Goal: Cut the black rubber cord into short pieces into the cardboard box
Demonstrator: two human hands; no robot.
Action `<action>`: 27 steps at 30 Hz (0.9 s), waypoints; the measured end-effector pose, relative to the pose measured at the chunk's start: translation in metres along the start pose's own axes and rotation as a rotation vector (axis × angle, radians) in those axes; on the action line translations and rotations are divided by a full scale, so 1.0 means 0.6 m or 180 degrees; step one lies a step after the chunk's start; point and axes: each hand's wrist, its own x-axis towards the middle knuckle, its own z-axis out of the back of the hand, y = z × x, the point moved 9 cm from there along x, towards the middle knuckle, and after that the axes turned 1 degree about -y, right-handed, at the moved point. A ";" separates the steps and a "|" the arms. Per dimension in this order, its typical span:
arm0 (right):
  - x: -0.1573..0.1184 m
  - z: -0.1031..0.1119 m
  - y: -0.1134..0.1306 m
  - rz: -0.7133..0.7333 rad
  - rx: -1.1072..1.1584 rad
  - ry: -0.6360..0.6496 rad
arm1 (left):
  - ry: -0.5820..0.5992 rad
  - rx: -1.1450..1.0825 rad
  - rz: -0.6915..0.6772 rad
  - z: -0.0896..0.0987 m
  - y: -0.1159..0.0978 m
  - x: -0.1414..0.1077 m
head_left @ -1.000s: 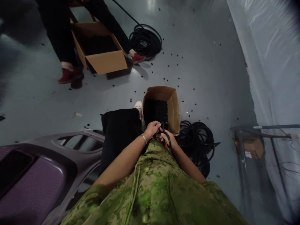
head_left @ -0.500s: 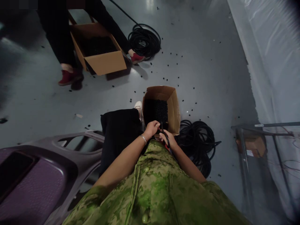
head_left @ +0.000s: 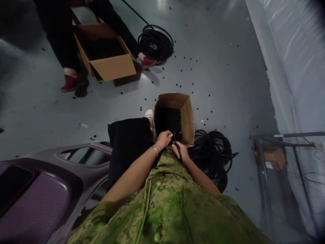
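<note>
My left hand (head_left: 164,139) is closed in a pinch over the near edge of a small cardboard box (head_left: 188,118), its fingertips at the upper end of a black hose (head_left: 178,150). That hose runs down across my right hand (head_left: 183,151), which is closed close beside the left. What my right fingers grip is hidden by the hose and the hand. Inside the box lies a heap of small black pieces (head_left: 174,117). A loose coil of black hose (head_left: 213,150) rests on the floor just right of the box.
Across from me, a person in red shoes (head_left: 72,83) sits astride a larger cardboard box (head_left: 113,67) with dark contents. Another hose coil (head_left: 156,44) lies by their foot. Small black bits dot the floor. A purple-grey plastic chair (head_left: 48,196) stands left, a metal frame (head_left: 286,135) right.
My hands stay nearly in place at the box. A bit of red visible beneath my right hand before is now out of sight. The whole view has shifted very slightly.
</note>
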 end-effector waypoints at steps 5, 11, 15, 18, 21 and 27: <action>-0.002 -0.003 -0.007 0.0132 -0.0360 -0.0151 | 0.0041 -0.0658 0.0505 -0.011 0.023 0.000; 0.005 -0.002 -0.015 0.0053 -0.0312 -0.0376 | 0.0064 -0.1753 0.1033 -0.030 0.037 -0.019; 0.005 -0.002 -0.013 0.0009 -0.0274 -0.0412 | -0.0165 -0.1700 0.1080 -0.022 0.047 -0.020; 0.007 -0.003 -0.007 0.0015 -0.0330 -0.0398 | -0.0484 -0.1428 0.1001 -0.006 0.054 -0.016; 0.011 -0.010 -0.007 -0.0085 -0.0104 -0.0235 | -0.0636 -0.1082 0.0746 0.007 0.047 -0.010; 0.018 -0.025 -0.014 -0.0626 0.0823 0.0202 | -0.0385 -0.0363 0.0328 0.008 0.027 0.000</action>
